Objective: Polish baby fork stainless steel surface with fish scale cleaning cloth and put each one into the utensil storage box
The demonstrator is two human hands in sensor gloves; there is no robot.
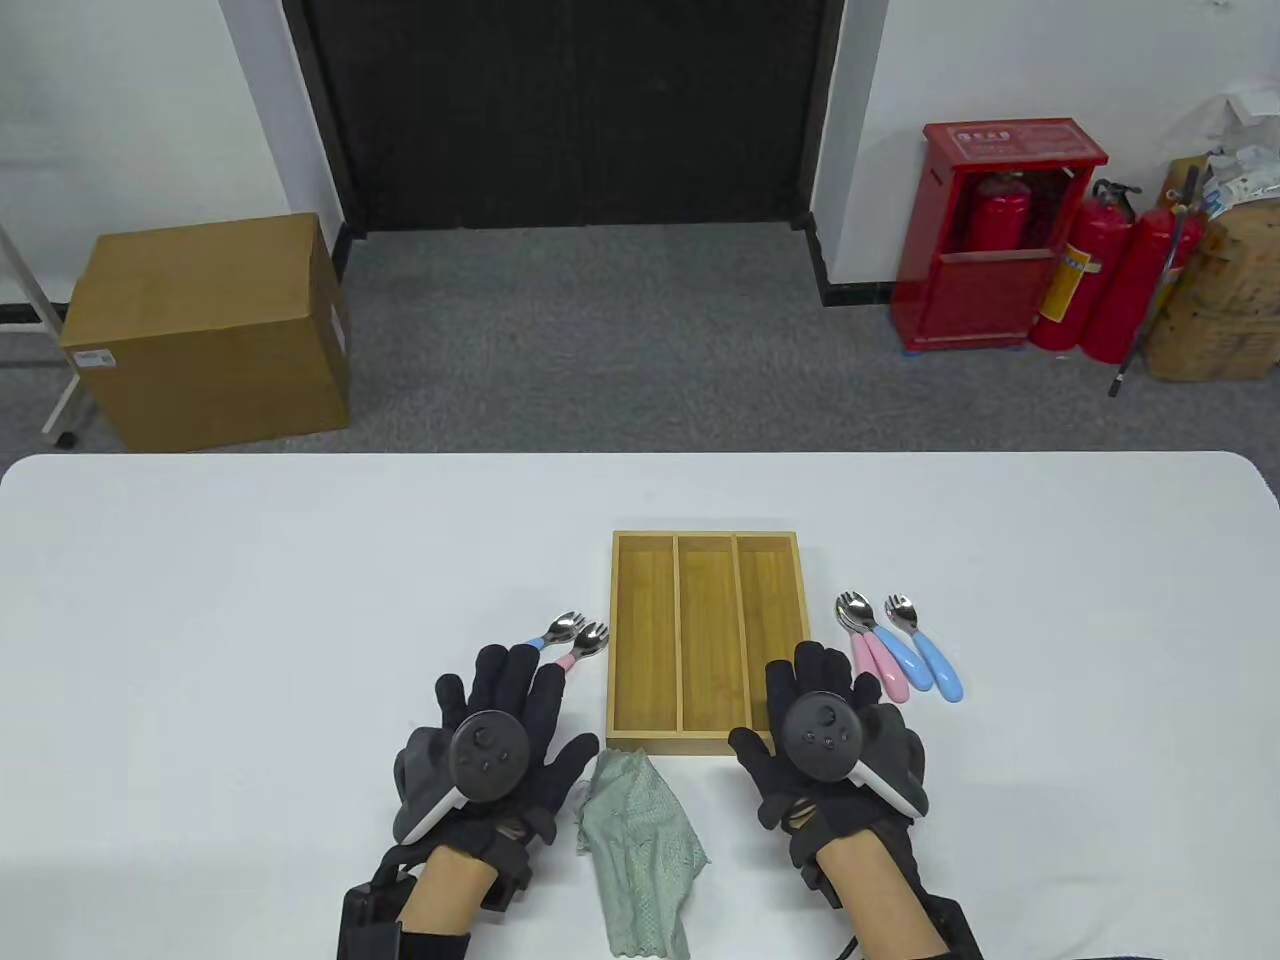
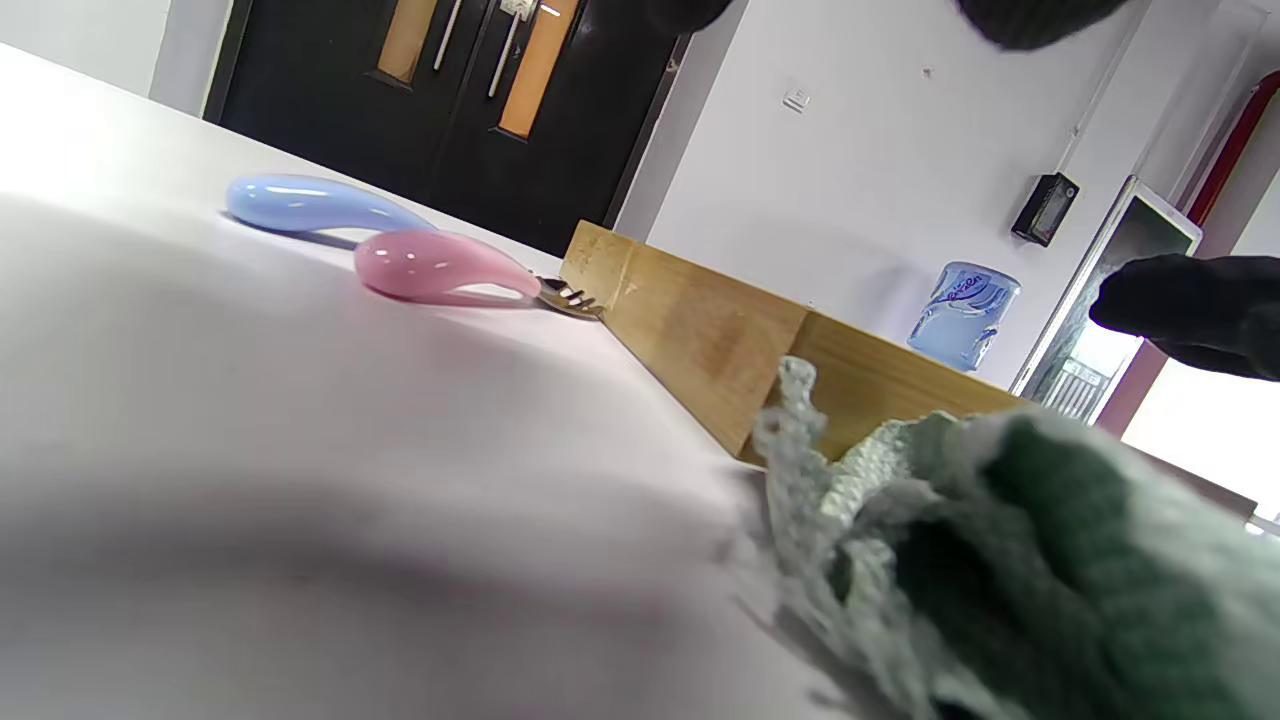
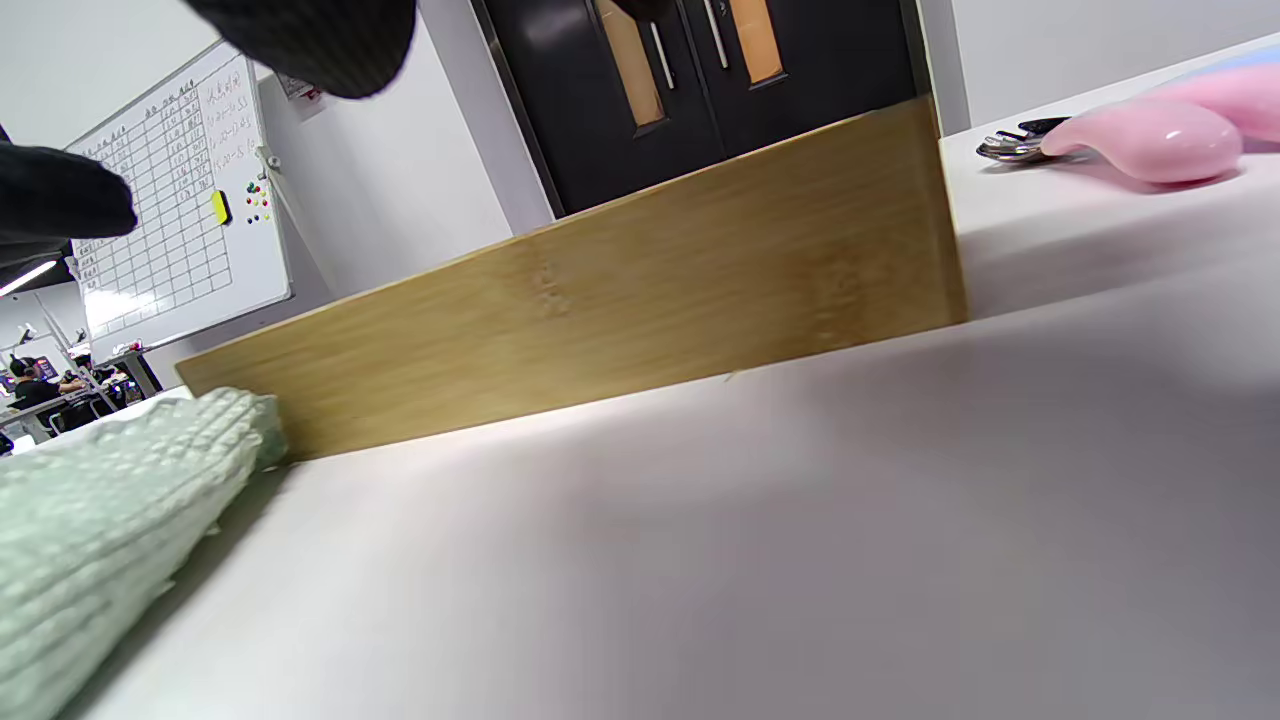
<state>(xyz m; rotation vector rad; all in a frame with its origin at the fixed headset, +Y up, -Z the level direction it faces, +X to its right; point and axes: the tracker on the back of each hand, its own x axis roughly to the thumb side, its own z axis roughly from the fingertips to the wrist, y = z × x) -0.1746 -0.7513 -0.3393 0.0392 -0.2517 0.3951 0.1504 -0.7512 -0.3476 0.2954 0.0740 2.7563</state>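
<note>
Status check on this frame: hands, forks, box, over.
Left hand and right hand open, flat on table. Storage box empty, forks unpolished both sides. Cloth lies untouched. Nothing in the way.

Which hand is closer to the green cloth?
Left. The left hand lies flat just beside the green cloth, its thumb almost touching it. The right hand rests farther off, by the wooden box.

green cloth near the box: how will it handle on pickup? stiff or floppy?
Probably floppy: the green cloth lies crumpled in soft folds on the table, so it should drape and hang from any pinch. Likely light, being thin. Its knobbly weave, seen in the left wrist view, should give gloved fingers decent friction.
</note>
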